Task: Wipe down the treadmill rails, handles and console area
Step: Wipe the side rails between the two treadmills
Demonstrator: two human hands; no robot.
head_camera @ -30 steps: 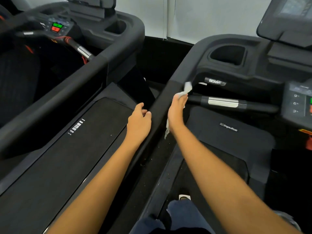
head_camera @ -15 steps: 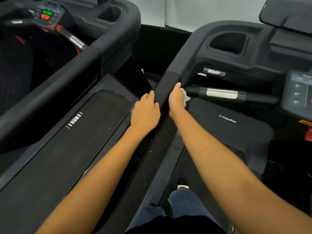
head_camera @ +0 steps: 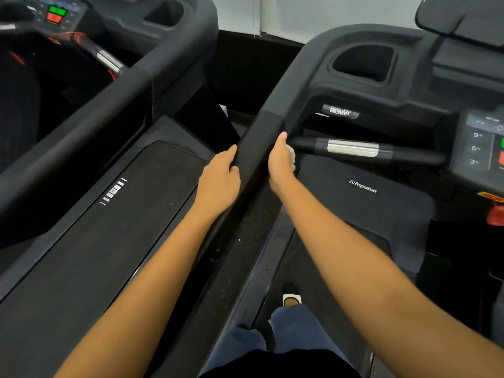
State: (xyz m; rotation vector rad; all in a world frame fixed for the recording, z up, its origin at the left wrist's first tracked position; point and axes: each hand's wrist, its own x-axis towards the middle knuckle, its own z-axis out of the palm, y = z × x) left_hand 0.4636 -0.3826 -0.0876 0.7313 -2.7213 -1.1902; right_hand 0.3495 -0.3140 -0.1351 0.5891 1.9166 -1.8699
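A person standing on the right-hand treadmill works at its left side rail (head_camera: 256, 137), the black padded bar that runs from the near foreground up to the far console housing. The right hand (head_camera: 281, 162) presses a white wipe (head_camera: 292, 156) against the rail's right face, just short of where the bar meets the housing. Only a crumpled edge of the wipe shows past the palm, so the grip appears closed on it, though the fingers themselves are hidden. The left hand (head_camera: 221, 181) rests on the rail's left face with fingers laid out and relaxed, its grip open and holding nothing, apparently to steady the body. The step in hand looks like the rail wipe-down, with much of the task seemingly ahead. The cross handle (head_camera: 351, 148) with its silver sensor band lies just right of the wipe, and the console (head_camera: 480, 145) and cup holder (head_camera: 362, 62) sit farther right. The next move likely calls for running the wipe along the rail, then across to that handle. A neighbouring treadmill (head_camera: 109, 227) stands to the left.
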